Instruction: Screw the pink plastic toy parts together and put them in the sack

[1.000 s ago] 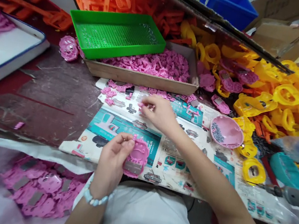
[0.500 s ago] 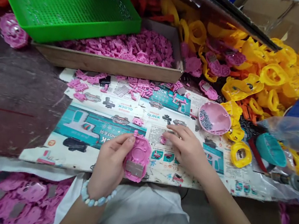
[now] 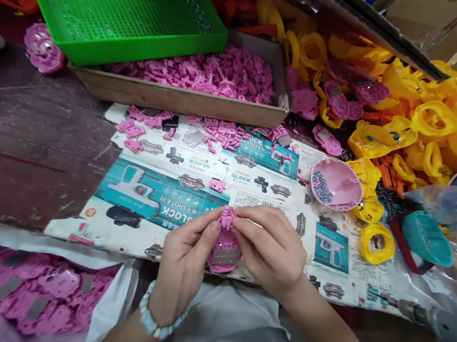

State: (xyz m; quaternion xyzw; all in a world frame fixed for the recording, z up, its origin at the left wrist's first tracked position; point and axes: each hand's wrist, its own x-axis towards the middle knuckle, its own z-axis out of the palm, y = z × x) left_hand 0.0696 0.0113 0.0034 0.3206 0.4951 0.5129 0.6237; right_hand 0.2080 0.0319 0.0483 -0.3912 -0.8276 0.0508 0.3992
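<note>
My left hand point(image 3: 184, 263) and my right hand point(image 3: 269, 252) meet above the printed paper sheet point(image 3: 161, 200). Between them is a round pink plastic toy part with a metal plate point(image 3: 225, 255), held mainly by my left hand. A small pink plastic piece point(image 3: 227, 217) sits at its top edge, pinched by my right fingertips and touching the left fingers. Part of the round piece is hidden behind my fingers. Several small pink pieces point(image 3: 217, 185) lie on the paper beyond my hands.
A wooden tray point(image 3: 179, 101) of pink pieces sits behind the paper, with a green perforated tray point(image 3: 123, 17) resting on it. A pink bowl of metal bits point(image 3: 336, 184) and heaped yellow plastic parts point(image 3: 434, 119) lie right. Finished pink parts point(image 3: 44, 286) lie on white plastic near me.
My right hand has moved left from the paper and brought a small pink piece to the round part. My left hand still holds that part, and the view has shifted slightly.
</note>
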